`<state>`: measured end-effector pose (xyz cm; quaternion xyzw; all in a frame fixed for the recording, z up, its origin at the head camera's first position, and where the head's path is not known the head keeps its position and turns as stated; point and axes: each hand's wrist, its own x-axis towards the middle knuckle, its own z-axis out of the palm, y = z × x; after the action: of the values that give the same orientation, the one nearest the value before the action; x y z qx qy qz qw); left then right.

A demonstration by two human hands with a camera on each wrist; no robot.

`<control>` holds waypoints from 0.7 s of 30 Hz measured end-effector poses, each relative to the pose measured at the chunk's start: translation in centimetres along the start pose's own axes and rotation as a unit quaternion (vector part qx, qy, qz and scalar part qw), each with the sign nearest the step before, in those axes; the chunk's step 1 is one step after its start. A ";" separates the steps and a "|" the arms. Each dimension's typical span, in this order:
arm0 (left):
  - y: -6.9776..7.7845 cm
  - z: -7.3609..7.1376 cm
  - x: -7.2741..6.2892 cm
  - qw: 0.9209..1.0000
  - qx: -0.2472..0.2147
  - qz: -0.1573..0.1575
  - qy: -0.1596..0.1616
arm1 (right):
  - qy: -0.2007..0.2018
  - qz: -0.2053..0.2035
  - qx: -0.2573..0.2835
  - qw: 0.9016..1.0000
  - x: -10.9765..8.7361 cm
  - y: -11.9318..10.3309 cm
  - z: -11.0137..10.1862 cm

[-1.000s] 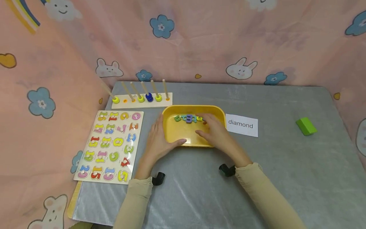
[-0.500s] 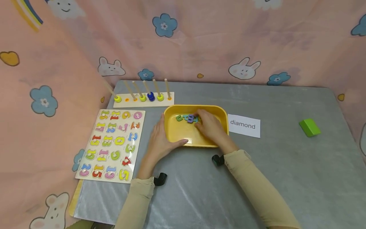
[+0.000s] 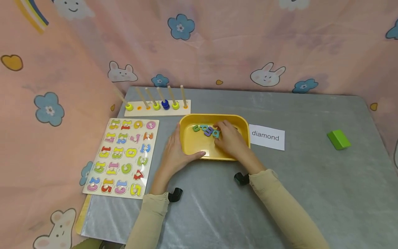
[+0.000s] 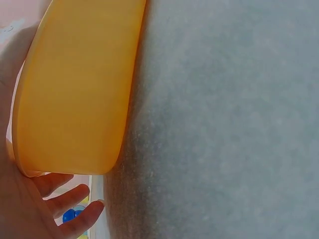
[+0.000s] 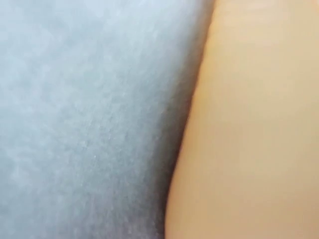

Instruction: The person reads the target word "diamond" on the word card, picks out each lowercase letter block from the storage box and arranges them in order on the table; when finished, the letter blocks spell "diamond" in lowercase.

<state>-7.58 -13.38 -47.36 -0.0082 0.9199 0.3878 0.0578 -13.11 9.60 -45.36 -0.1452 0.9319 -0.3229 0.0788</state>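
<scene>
A yellow tray (image 3: 194, 148) holds several small foam-like letters. A green letter n (image 3: 196, 128), a teal letter (image 3: 204, 127) and a purple letter m (image 3: 208, 131) lie toward its back. My left hand (image 3: 174, 155) spans the tray's front left corner, its thumb over the front rim. In the left wrist view its fingers (image 4: 70, 203) reach loosely past the tray's end wall (image 4: 75, 99). My right hand (image 3: 230, 138) is inside the tray, with thumb and fingertips about a second teal letter (image 3: 216, 134). It hides the letters at the right. The right wrist view shows forearm and cloth.
A white card reading "diamond" (image 3: 266, 137) lies right of the tray, with a green block (image 3: 339, 139) farther right. At the left are a number puzzle board (image 3: 121, 159) and a peg stand with rings (image 3: 158, 108). A printed curtain (image 3: 217, 45) hangs behind the grey table (image 3: 211, 207).
My right hand has come down into the letters and its fingers have closed in. The purple m and second teal letter have shifted and turned. My left hand stays at the tray's corner.
</scene>
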 end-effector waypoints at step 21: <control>0.0 0.1 -0.1 1.000 -0.015 0.006 0.009 | 0.169 -0.050 0.205 0.963 -8.4 3.1 -6.1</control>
<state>-7.52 -13.26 -47.43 -0.0071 0.9144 0.4019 0.0475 -7.28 18.19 -42.05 -0.1154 0.8373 -0.5301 -0.0674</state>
